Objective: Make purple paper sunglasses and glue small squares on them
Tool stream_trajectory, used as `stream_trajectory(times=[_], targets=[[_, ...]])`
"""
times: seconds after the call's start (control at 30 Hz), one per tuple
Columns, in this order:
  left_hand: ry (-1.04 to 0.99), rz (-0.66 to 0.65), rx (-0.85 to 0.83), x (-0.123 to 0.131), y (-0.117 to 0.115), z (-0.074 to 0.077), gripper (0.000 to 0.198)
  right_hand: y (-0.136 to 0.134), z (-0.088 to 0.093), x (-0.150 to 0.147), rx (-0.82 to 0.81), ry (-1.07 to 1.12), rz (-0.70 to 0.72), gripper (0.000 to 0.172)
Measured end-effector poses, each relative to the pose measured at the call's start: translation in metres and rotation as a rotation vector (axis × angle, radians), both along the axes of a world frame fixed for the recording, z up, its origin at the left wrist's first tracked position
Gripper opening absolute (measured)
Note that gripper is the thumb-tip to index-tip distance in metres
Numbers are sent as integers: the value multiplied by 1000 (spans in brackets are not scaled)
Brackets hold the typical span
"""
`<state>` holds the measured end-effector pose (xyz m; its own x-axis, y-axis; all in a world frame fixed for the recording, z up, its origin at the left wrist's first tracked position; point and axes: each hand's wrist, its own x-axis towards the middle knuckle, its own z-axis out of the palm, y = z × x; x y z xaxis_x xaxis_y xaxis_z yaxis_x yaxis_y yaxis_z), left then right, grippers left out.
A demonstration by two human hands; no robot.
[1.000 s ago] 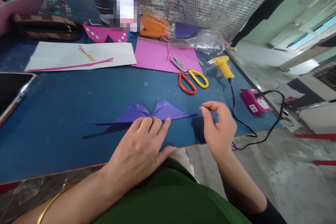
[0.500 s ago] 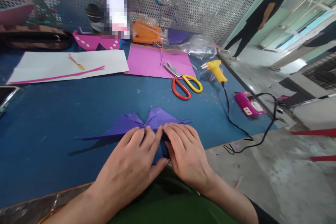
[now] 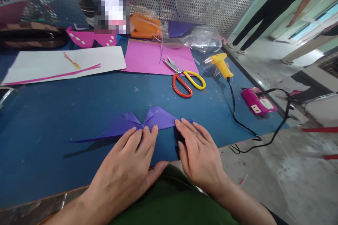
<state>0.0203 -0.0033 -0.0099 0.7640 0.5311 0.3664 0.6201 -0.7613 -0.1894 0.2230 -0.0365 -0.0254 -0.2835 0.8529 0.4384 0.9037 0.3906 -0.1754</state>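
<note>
A folded sheet of purple paper (image 3: 160, 116) lies along the blue table, with two peaks at its middle and a long thin point running left. My left hand (image 3: 125, 161) presses its fingertips down on the near edge around the middle, thumb stretched out to the side. Further right, the fingertips of my right hand (image 3: 200, 149) rest on the same folded edge close to its right end. Neither hand is closed around the paper. The fingers hide part of the lower edge.
Scissors (image 3: 182, 77) with red and yellow handles lie partly on pink paper (image 3: 144, 58). A yellow glue gun (image 3: 222, 65) is wired toward a magenta power strip (image 3: 258, 101). White paper (image 3: 97, 58) and a pink mask shape (image 3: 87, 38) are behind. A person (image 3: 280, 3) stands beyond.
My right hand has slid rightward along the paper's folded edge, away from my left hand. The left fingers stay pressed near the middle. The camera view has shifted slightly.
</note>
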Motion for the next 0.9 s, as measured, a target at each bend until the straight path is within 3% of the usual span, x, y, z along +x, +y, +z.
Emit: stream_trajectory(times=[0.17, 0.37, 0.43, 0.57, 0.63, 0.9], targets=[[-14, 0, 12, 0, 0, 2, 58, -5, -5, 13, 47, -31, -105, 40], [7, 19, 37, -1, 1, 0, 56, -8, -2, 1, 71, -68, -176, 46], [11, 20, 45, -1, 1, 0, 54, -6, 1, -9, 74, -76, -115, 48], [3, -24, 57, -3, 2, 1, 42, 0, 4, -28, 53, -60, 164, 48], [-16, -36, 52, -4, 2, 1, 43, 3, 5, -35, 57, -33, 189, 46], [-57, -4, 24, -2, 1, 0, 53, 4, 1, -18, 108, -10, -32, 37]])
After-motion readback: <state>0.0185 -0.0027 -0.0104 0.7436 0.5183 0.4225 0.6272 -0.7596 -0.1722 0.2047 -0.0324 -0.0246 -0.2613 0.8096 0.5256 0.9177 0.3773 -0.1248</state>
